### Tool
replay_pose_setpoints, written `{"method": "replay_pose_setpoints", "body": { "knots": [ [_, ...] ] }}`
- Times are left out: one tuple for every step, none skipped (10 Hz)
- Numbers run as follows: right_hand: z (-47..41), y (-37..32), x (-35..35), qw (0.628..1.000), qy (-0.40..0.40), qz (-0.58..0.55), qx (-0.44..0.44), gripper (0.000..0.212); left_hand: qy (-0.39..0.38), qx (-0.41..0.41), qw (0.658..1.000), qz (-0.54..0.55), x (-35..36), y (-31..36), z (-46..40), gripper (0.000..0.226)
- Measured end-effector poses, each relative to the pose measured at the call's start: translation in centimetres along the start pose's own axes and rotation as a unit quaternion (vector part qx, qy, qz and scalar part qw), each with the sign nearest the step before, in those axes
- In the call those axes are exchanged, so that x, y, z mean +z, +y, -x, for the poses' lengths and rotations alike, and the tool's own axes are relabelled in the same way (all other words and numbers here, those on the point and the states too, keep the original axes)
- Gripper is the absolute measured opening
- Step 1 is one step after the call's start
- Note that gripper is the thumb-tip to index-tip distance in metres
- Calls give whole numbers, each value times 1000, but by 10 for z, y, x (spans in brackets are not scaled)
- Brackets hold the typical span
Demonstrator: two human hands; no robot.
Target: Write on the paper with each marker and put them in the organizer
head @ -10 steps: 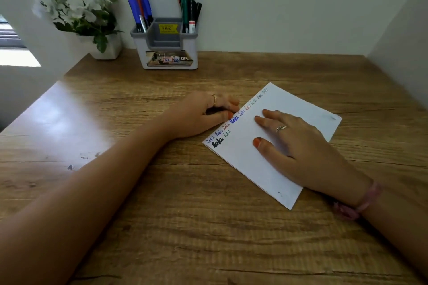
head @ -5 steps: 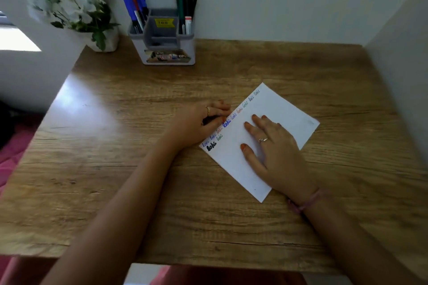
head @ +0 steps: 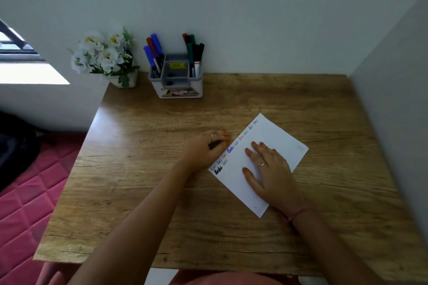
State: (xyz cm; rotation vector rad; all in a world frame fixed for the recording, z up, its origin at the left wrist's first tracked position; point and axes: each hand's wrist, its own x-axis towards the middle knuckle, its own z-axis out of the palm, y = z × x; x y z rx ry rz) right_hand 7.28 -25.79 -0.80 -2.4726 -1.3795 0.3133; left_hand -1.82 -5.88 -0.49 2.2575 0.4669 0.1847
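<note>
A white sheet of paper (head: 275, 136) lies tilted on the wooden desk (head: 150, 169), with small words in several colours along its upper left edge. My right hand (head: 268, 169) rests flat on the paper, fingers spread. My left hand (head: 208, 148) sits at the paper's left edge, fingers curled around a dark marker (head: 214, 144) that is mostly hidden in the grip. A grey and white organizer (head: 179, 78) stands at the back of the desk with blue, red, green and black markers (head: 193, 53) upright in its side slots.
A pot of white flowers (head: 106, 58) stands left of the organizer at the desk's back corner. Walls close the desk at the back and right. A pink quilted mattress (head: 25, 192) lies left of the desk, below a window.
The camera has risen and pulled back, so the desk looks smaller and its front edge and the pink mattress show. Both hands stay at the paper in the same poses.
</note>
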Motion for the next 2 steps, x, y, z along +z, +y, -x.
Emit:
{"method": "replay_pose_setpoints", "body": {
  "knots": [
    [0,-1,-1,1000,19,8,-6,60,69,-2,998,6,-5,6,4,27],
    [-11,-6,-8,999,49,-7,0,61,136,69,988,-5,-14,11,-1,31]
  ]
}}
